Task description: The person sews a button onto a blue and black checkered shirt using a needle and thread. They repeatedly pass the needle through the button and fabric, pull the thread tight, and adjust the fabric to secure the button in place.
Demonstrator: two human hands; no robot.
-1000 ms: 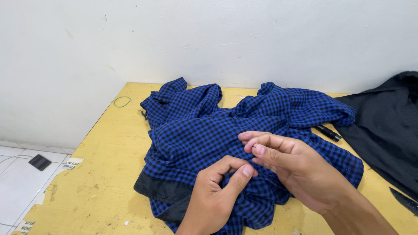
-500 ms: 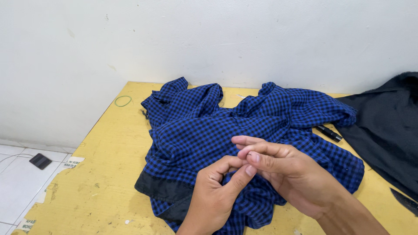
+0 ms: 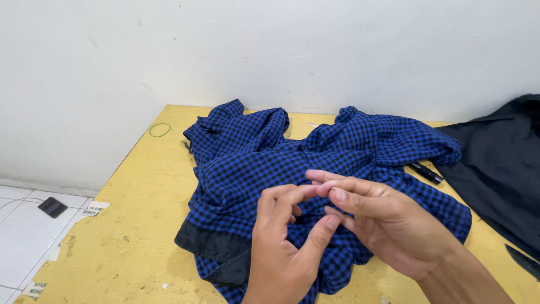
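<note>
Broadly, a yellow table (image 3: 129,225) fills the lower part of the view, pushed against a white wall (image 3: 270,50), with pale floor tiles (image 3: 22,236) showing at the left. Spread crumpled across the middle of the table lies a blue-and-black checked shirt (image 3: 253,157), its dark lining turned out at the near left corner. A black garment (image 3: 500,169) covers the table's right end, just beside the shirt. Both hands hover low in the view, directly over the near part of the shirt — the left hand (image 3: 281,253) with thumb and forefinger curled into a ring, the right hand (image 3: 388,225) with fingers stretched leftward so that their tips meet the left forefinger. The hands are thus together at the fingertips; whether anything small is pinched between them cannot be told, and neither hand grips the cloth. A black pen-like stick (image 3: 426,173) rests between the shirt and the black garment. Near the far left corner lies a thin green rubber band (image 3: 160,130) — and a small dark square (image 3: 53,207) sits on the floor.
</note>
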